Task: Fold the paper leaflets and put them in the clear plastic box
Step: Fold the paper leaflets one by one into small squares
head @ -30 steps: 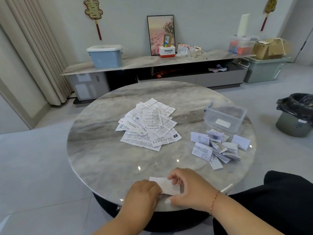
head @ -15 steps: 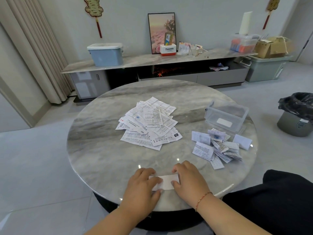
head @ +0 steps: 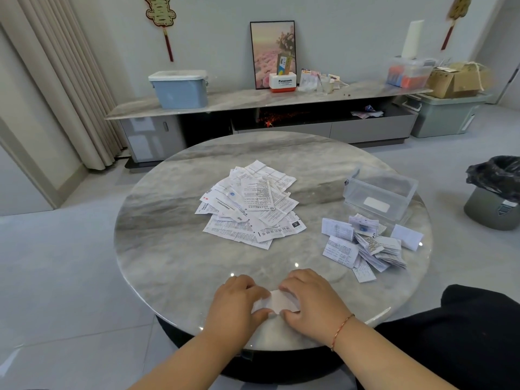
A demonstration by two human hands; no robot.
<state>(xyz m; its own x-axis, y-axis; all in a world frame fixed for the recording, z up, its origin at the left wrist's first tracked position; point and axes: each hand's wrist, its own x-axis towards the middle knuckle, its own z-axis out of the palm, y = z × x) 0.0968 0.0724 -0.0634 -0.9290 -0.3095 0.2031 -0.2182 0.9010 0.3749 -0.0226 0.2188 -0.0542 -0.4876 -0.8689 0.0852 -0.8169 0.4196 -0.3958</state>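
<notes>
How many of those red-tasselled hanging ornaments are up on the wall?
2. One ornament hangs at upper left, above the blue bin. The other hangs at upper right, above the cardboard box. Both are cut off by the frame's top edge; none other shows.

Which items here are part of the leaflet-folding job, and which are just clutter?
Job: leaflet being folded, left hand, right hand, unfolded pile, folded pile, clear plastic box.
Clutter: blue bin, framed picture, Panasonic box, cardboard box, trash can.
</notes>
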